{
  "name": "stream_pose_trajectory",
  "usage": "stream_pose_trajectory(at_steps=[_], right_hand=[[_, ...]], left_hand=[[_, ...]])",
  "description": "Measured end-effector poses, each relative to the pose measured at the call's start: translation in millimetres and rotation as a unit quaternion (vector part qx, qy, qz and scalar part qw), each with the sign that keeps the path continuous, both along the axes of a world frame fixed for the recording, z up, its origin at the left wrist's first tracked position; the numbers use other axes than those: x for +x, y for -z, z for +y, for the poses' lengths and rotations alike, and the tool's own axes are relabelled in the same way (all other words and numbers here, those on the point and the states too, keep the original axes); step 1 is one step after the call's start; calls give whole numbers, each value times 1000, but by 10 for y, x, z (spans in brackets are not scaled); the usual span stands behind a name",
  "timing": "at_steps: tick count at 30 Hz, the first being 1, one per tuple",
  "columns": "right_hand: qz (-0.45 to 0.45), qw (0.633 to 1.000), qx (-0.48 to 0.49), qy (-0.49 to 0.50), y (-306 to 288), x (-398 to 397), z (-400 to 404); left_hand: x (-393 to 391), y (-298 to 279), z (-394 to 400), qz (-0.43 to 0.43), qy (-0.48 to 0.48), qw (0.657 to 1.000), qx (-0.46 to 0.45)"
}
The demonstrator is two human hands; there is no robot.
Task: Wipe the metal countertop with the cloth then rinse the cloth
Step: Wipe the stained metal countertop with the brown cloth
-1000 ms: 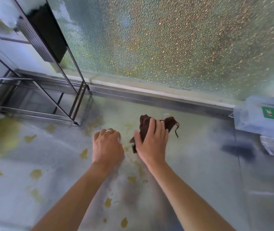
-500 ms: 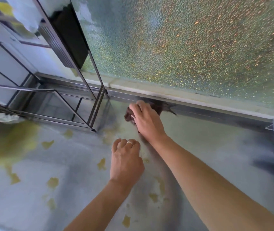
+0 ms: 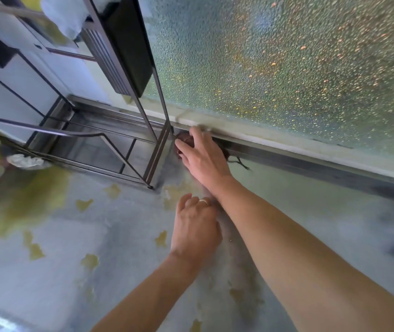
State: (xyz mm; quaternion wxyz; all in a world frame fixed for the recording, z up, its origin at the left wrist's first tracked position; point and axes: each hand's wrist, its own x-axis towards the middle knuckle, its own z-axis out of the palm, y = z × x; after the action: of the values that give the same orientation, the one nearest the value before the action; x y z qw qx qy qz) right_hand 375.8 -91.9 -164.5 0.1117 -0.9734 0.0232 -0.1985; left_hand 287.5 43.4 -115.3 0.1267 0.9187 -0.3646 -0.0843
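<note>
The dark brown cloth (image 3: pixel 187 140) lies at the back edge of the metal countertop (image 3: pixel 109 238), right beside the leg of a wire rack. My right hand (image 3: pixel 205 159) covers most of it and presses it down with spread, fairly straight fingers. A loose thread of the cloth trails out to the right of that hand. My left hand (image 3: pixel 196 226) rests on the counter nearer to me, fingers curled under, a ring on one finger, holding nothing. My right forearm crosses just to its right.
A dark wire rack (image 3: pixel 158 144) stands on the counter at the back left, a black box on its upper shelf. A frosted window (image 3: pixel 286 68) and a metal rail (image 3: pixel 310 161) bound the back. Yellowish patches spot the counter; a crumpled white scrap (image 3: pixel 26 161) lies at left.
My right hand slid the cloth away from me and leftward, from mid-counter to the back rail by the rack's leg. My left hand stayed resting on the counter.
</note>
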Motion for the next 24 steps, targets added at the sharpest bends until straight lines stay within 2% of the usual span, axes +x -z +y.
stream_pose_trajectory(at_steps=[6, 18, 24], right_hand=[[41, 999, 16, 0, -79, -109, -167], [59, 987, 11, 149, -205, -948, -535], [68, 959, 15, 276, -192, -1473, -779]], left_hand=[[176, -25, -179, 2, 9, 997, 78], [129, -106, -209, 28, -9, 997, 74], [90, -193, -202, 40, -19, 996, 71]])
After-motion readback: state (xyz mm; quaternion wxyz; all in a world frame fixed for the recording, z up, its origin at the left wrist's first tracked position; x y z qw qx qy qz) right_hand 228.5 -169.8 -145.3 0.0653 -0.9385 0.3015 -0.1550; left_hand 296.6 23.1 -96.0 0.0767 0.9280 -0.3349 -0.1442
